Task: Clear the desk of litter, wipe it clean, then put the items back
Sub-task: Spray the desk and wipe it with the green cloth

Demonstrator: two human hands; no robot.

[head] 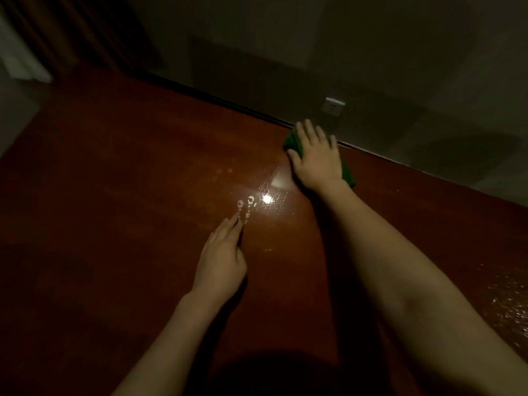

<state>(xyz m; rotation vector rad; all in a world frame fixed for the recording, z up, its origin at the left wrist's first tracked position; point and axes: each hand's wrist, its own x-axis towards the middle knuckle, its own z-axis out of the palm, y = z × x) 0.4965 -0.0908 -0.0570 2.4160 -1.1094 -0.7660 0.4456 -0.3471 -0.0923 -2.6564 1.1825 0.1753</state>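
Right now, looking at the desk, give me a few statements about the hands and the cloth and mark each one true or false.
1. The right hand presses flat on a green cloth. True.
2. The cloth lies at the near edge of the desk. False: it lies at the far edge, by the wall.
3. The left hand holds a spray bottle. False: it holds nothing, fingers straight.
4. Wet droplets glisten just beyond the left fingertips. True.
5. A wall socket sits above the cloth. True.
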